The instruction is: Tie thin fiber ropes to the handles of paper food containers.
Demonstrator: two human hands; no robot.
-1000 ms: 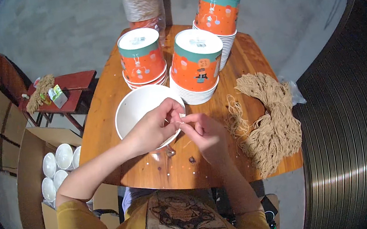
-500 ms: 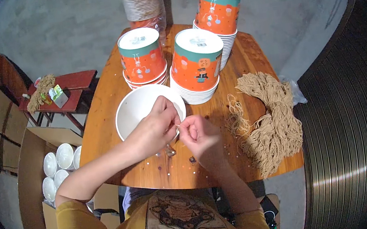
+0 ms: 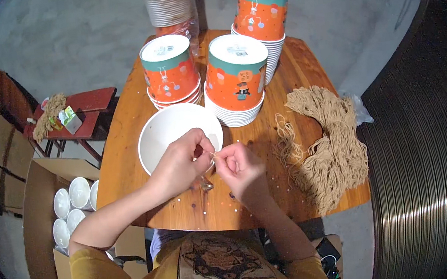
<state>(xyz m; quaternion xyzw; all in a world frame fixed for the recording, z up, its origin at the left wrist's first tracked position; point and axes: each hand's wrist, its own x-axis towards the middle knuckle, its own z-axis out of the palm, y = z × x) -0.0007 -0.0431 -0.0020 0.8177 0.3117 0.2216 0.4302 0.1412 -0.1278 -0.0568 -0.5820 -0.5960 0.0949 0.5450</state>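
A white paper bucket (image 3: pixel 162 127) lies on the table with its wide mouth facing me. At its right front rim my left hand (image 3: pixel 182 157) is closed in a pinch on a thin piece of tan string (image 3: pixel 213 154). Fingers curled, my right hand (image 3: pixel 239 166) pinches the same string close beside it. Most of the string is hidden by my fingers. Just below my hands, a small shiny metal piece (image 3: pixel 207 184) rests on the wood. To the right lie a thick bundle of tan string (image 3: pixel 339 150) and a few loose strands (image 3: pixel 287 140).
Upside-down stacks of orange and green paper buckets (image 3: pixel 239 79) stand behind on the wooden table (image 3: pixel 122 180), which has small white specks. At the left are a cardboard box (image 3: pixel 37 218) of white tubs and a red bench (image 3: pixel 87 100). A ribbed roll (image 3: pixel 425 187) stands at the right.
Both hands stay at the bucket's rim. The fingers of my left hand have opened out a little, and the whole view has shifted slightly.
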